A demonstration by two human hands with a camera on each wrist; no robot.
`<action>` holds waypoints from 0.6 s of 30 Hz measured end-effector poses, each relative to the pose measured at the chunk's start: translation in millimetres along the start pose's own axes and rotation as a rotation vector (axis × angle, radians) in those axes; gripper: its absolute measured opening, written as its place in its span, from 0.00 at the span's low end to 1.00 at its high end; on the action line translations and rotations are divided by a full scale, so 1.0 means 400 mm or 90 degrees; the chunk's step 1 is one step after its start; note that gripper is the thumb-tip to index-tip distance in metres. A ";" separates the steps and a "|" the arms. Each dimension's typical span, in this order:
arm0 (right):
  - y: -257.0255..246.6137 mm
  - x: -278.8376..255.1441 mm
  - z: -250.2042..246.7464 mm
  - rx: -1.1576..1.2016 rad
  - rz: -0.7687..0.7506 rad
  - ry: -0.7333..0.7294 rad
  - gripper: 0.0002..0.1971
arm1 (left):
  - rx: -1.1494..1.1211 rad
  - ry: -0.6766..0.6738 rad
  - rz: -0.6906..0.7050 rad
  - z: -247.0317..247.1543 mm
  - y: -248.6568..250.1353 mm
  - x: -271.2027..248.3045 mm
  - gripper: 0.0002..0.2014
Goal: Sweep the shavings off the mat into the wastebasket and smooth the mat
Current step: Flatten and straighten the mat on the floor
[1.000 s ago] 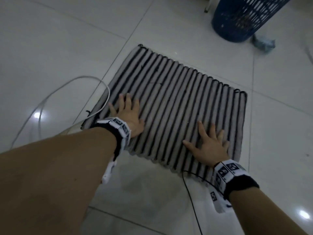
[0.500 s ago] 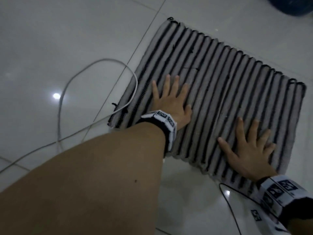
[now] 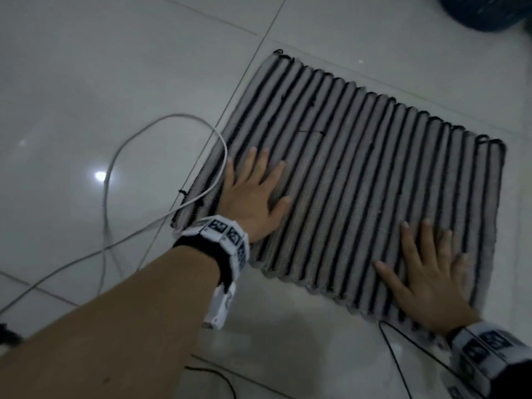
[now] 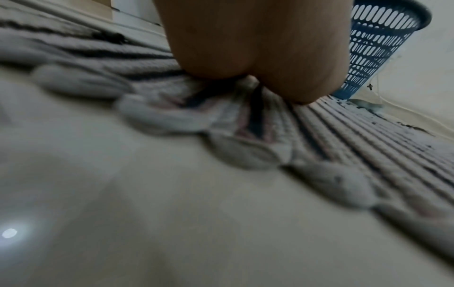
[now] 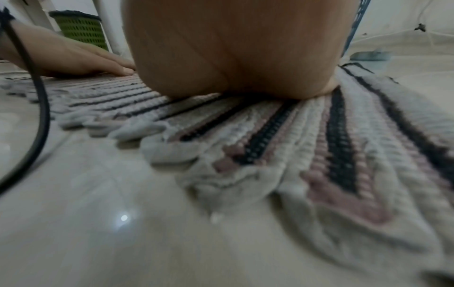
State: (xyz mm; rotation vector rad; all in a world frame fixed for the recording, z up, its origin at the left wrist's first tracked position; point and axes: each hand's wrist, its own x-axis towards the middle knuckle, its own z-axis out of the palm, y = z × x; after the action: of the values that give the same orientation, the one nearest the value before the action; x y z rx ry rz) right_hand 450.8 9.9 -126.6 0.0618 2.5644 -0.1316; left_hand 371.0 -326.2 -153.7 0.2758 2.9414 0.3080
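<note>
The pale tiled floor (image 3: pixel 86 82) fills most of the head view. On it lies the striped mat (image 3: pixel 374 174), grey with black lines, flat and set at a slant across the tile joints. At the top right edge of that view, beyond the mat's far corner, only part of the dark blue slotted wastebasket (image 3: pixel 483 12) shows; it stands apart from the mat on the floor.

The left hand (image 3: pixel 253 194) lies palm down on the mat near its left edge, fingers (image 3: pixel 247 165) straight and spread, holding nothing. The right hand (image 3: pixel 431 277) lies palm down at the mat's near right corner, fingers likewise spread flat and empty.

A white cable (image 3: pixel 138 133) loops over the floor and crosses the mat's left edge beside the left hand. A thin black cable (image 3: pixel 394 358) runs on the floor just below the right hand. Both wrists wear white bands (image 3: pixel 221 228) printed with black square codes; no words can be read on them.
</note>
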 end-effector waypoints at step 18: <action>0.064 -0.073 0.030 -0.020 0.054 -0.016 0.55 | 0.073 -0.056 -0.017 -0.039 -0.076 -0.110 0.39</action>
State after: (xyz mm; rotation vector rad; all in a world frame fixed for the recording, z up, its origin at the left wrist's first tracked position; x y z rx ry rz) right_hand 483.7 33.4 -122.7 0.1558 2.5343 -0.0597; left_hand 405.6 -367.2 -138.9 0.2573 2.8780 0.1213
